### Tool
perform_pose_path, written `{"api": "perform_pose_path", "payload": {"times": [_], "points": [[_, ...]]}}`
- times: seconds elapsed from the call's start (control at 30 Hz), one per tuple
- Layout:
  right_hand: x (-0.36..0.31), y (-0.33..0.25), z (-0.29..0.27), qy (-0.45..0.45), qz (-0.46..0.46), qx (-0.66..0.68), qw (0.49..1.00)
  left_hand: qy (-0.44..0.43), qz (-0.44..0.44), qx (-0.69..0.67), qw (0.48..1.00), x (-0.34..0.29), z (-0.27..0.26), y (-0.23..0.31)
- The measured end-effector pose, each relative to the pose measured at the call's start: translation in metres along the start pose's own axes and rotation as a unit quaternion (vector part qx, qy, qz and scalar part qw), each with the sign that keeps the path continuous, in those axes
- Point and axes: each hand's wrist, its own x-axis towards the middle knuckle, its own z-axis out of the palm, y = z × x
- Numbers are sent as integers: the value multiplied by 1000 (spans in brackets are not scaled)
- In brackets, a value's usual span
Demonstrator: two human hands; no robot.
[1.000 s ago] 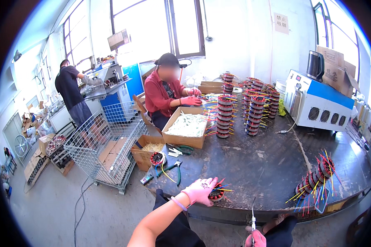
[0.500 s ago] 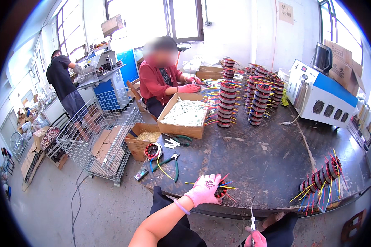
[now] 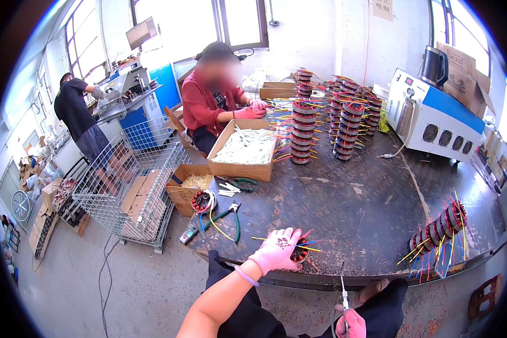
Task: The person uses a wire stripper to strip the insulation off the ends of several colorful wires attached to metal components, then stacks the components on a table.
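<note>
My left hand (image 3: 277,251), in a pink glove, is closed over a wire-wound motor stator (image 3: 299,253) at the table's front edge. Part of the stator is hidden under the palm; yellow, blue and red leads stick out from it. Lower right, my right hand (image 3: 352,323), also in pink, grips a slim white-handled tool (image 3: 345,299) with a long thin tip pointing up. That hand is below the table edge, over my lap, apart from the stator. Another stator (image 3: 203,201) with long leads lies at the left of the table, beside green-handled pliers (image 3: 236,223).
Upright stacks of stators (image 3: 303,135) stand farther back, and a leaning stack (image 3: 438,230) is at right. A box of white strips (image 3: 243,147) sits at left, near a wire cage (image 3: 135,186). A blue-white machine (image 3: 434,121) stands back right. A co-worker (image 3: 208,107) sits opposite.
The view has shifted a little, so the surroundings sit slightly higher and to the left. My left hand stays on the stator; my right hand, still holding the tool, shows more fully.
</note>
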Motion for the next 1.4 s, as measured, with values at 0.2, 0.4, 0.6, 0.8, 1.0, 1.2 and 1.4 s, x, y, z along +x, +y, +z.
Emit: {"api": "perform_pose_path", "payload": {"times": [0.2,0.4,0.6,0.8,1.0,1.2,1.4], "points": [[-2,-3,5,-22,0,14,1000,-13,-1,-3,1000,4,1,1],[3,4,3,-43,-15,3,999,42,30,17,999,5,12,-6],[-4,4,4,-30,13,10,999,29,15,-7,999,4,7,-1],[0,12,-2,-29,7,1,1000,10,18,-7,1000,-2,3,-2],[0,9,-5,-61,21,42,997,69,99,-3,993,3,1,-15],[-12,-14,4,-37,50,-7,998,76,91,-36,992,-3,0,-16],[-18,-13,-2,-34,58,-6,998,58,93,-76,991,6,13,-6]]}}
